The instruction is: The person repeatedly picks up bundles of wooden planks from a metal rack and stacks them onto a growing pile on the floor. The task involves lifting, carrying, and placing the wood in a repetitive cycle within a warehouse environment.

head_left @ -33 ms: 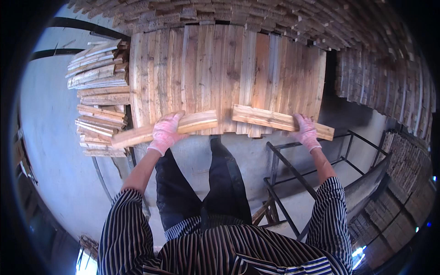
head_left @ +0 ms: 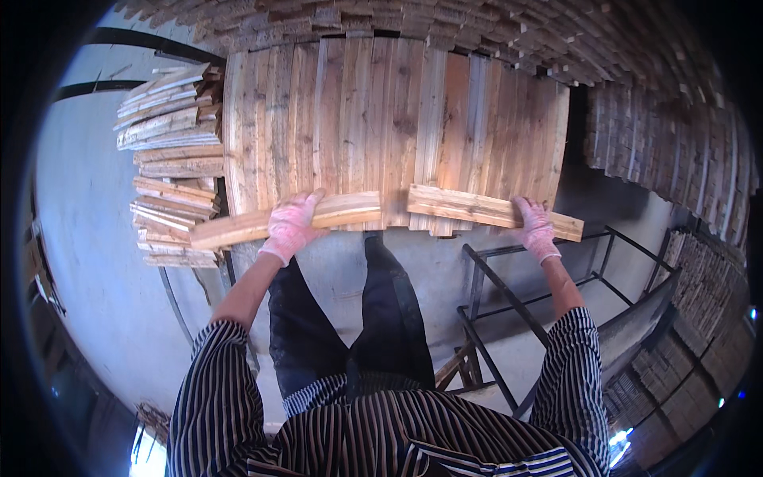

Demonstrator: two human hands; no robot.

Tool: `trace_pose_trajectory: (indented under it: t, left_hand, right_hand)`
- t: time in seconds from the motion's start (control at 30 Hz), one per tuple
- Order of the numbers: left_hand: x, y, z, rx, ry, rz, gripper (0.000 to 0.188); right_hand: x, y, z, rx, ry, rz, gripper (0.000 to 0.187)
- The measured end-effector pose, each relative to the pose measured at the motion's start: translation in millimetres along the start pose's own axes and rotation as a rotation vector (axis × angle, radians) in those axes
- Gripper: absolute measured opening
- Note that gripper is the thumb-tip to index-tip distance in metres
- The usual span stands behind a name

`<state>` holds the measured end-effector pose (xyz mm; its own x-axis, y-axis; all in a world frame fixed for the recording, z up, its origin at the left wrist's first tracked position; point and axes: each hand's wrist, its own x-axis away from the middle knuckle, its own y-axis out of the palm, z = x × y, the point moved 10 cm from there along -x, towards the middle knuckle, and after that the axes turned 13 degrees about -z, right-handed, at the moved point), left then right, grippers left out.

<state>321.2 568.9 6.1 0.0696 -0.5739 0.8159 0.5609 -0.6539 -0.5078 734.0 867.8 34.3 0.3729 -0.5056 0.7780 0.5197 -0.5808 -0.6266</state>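
My left hand [head_left: 291,228], in a pink-stained work glove, is closed around a short wooden board [head_left: 346,208] near its middle. A second short wooden board [head_left: 462,204] is gripped by my right hand [head_left: 535,230], gloved alike, towards its right end. Both boards lie crosswise at the near edge of a row of planks [head_left: 350,119] laid side by side. Their inner ends point at each other with a small gap between. Whether the boards rest on the planks or hang just above them, I cannot tell. The undersides of both grips are hidden.
Stacked wood offcuts [head_left: 171,163] stand left of the planks. Big lumber stacks [head_left: 445,24] rise along the far side, and another stack [head_left: 660,147] is at the right. A black metal frame [head_left: 509,290] stands on the floor near my right arm.
Both boards, with my hands still around them, sit very slightly farther right in the picture. The view itself has shifted a little. No grip has changed.
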Motion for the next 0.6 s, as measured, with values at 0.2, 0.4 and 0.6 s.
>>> trace_pose_trajectory:
  t: [0.2,0.4,0.6]
  left_hand:
    - [-55.1,31.5,65.0,-0.162,0.001,0.045,0.09]
    - [-56.7,65.3,66.2,-0.041,0.121,0.292,0.095]
    - [-15.9,24.5,30.3,0.172,-0.084,0.554,0.09]
  right_hand:
    - [-35.9,53.8,12.9,0.006,-0.013,0.03,0.088]
    - [-58.8,79.3,-15.4,-0.271,-0.079,0.029,0.084]
    - [-58.1,93.8,10.4,-0.252,0.008,0.08,0.091]
